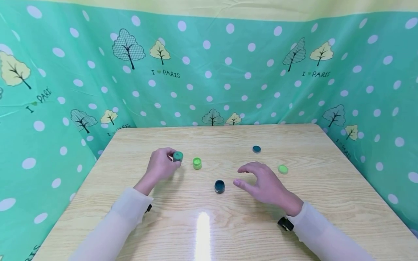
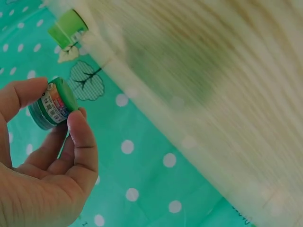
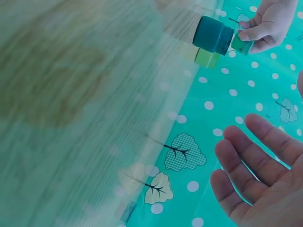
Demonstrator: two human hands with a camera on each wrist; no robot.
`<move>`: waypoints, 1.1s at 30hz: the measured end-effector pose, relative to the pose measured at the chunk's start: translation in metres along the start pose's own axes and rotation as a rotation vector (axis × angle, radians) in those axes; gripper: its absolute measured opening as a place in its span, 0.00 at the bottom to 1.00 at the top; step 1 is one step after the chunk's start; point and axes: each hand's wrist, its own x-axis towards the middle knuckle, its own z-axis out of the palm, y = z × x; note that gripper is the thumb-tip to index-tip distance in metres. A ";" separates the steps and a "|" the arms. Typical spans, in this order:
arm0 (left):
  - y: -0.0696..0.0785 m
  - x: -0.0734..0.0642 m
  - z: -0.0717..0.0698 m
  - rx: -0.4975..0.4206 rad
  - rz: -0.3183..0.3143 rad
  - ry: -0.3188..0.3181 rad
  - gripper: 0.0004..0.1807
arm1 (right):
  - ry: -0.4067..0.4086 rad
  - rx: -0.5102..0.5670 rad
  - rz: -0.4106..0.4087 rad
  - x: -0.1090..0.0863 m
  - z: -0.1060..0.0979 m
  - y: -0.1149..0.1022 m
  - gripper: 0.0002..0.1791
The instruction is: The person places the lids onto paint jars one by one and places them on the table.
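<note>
My left hand [image 1: 160,164] pinches a small green paint jar [image 1: 177,156] between thumb and fingers, at the left of the table. In the left wrist view this jar [image 2: 53,104] has its green lid on and a printed label on its side. A light green paint jar [image 1: 197,163] stands uncovered just right of it. Nearer the front is an uncovered dark teal paint jar [image 1: 219,186]. Right of that jar my right hand [image 1: 266,184] hovers, holding nothing, its fingers relaxed and thumb apart; the right wrist view shows its loose fingers [image 3: 236,165].
On the wooden table [image 1: 248,224] lie a dark blue lid [image 1: 256,149] toward the back and a light green lid [image 1: 283,169] beyond the right hand. A green dotted curtain [image 1: 209,65] with printed trees encloses the back and sides.
</note>
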 end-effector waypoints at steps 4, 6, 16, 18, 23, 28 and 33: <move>-0.005 0.006 -0.003 0.005 -0.020 -0.020 0.13 | 0.004 0.002 -0.004 0.000 -0.001 0.000 0.23; -0.008 0.010 -0.004 0.009 -0.038 -0.025 0.14 | 0.004 0.002 -0.006 -0.001 -0.001 0.001 0.23; -0.023 0.026 -0.009 0.013 -0.127 -0.047 0.06 | 0.007 -0.005 -0.009 -0.004 0.001 0.005 0.22; -0.026 0.028 -0.010 0.029 -0.133 -0.050 0.06 | 0.008 -0.007 -0.014 -0.005 0.001 0.006 0.22; -0.033 0.032 -0.010 0.069 -0.160 -0.066 0.06 | 0.009 -0.008 -0.018 -0.005 0.001 0.007 0.23; -0.037 0.033 -0.010 0.100 -0.202 -0.098 0.09 | 0.003 -0.008 -0.016 -0.004 0.001 0.007 0.23; -0.038 0.034 -0.009 0.107 -0.206 -0.108 0.19 | 0.006 -0.008 -0.007 -0.004 0.002 0.008 0.23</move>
